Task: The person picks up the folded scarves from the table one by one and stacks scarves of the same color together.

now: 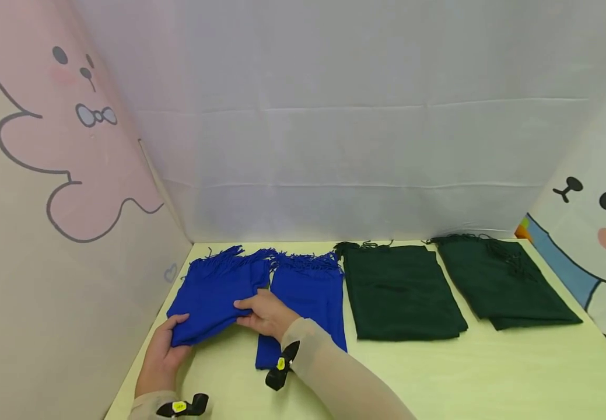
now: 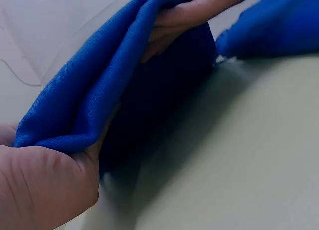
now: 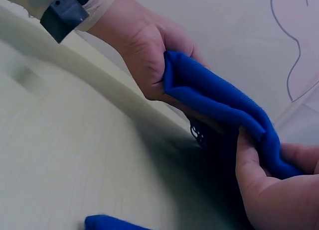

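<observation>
A folded blue fringed scarf (image 1: 213, 297) lies at the table's left end, its near edge raised off the surface and its fringe toward the back wall. My left hand (image 1: 163, 356) grips its near left corner, thumb on top and fingers underneath. At the right side of the same edge, my right hand (image 1: 266, 315) pinches the cloth between thumb and fingers. Both wrist views show the folded layers of the scarf (image 2: 94, 85) bunched between the two hands. Below my right hand, partly covered by it, lies a second folded blue scarf (image 1: 308, 297).
Two folded dark green fringed scarves lie to the right, one (image 1: 402, 291) mid-table and another (image 1: 502, 280) near the right edge. The pale yellow table (image 1: 439, 379) meets a white cloth wall (image 1: 360, 146) behind, with printed side panels left and right.
</observation>
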`<action>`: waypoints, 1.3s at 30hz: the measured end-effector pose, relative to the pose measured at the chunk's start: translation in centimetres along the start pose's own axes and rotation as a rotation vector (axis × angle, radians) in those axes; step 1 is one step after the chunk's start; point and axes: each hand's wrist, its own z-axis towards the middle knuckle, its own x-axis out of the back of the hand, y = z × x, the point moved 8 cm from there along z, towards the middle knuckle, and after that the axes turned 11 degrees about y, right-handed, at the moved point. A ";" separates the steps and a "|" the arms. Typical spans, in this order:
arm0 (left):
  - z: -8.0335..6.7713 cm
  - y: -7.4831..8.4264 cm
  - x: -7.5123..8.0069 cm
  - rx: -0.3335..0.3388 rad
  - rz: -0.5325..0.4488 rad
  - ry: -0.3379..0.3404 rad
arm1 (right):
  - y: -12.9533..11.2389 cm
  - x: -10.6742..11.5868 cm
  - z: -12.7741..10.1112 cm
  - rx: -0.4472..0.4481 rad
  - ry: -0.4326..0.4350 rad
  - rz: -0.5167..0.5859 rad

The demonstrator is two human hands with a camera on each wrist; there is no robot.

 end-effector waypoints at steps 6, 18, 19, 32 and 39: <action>-1.0 0.5 -2.1 0.000 0.027 -0.046 | -2.0 -0.1 -0.5 0.050 0.000 -0.009; -3.0 1.8 -5.6 -0.139 0.132 -0.180 | -5.2 -0.2 -1.7 0.130 -0.025 -0.009; -3.3 1.9 -5.9 -0.158 0.126 -0.193 | -5.5 -0.2 -1.9 0.131 -0.027 0.003; -6.0 2.8 -9.7 -0.360 0.165 -0.290 | -8.4 -0.2 -4.8 0.198 -0.123 0.008; -6.3 2.6 -11.2 -0.373 0.158 -0.328 | -9.7 0.1 -5.9 0.224 -0.146 0.061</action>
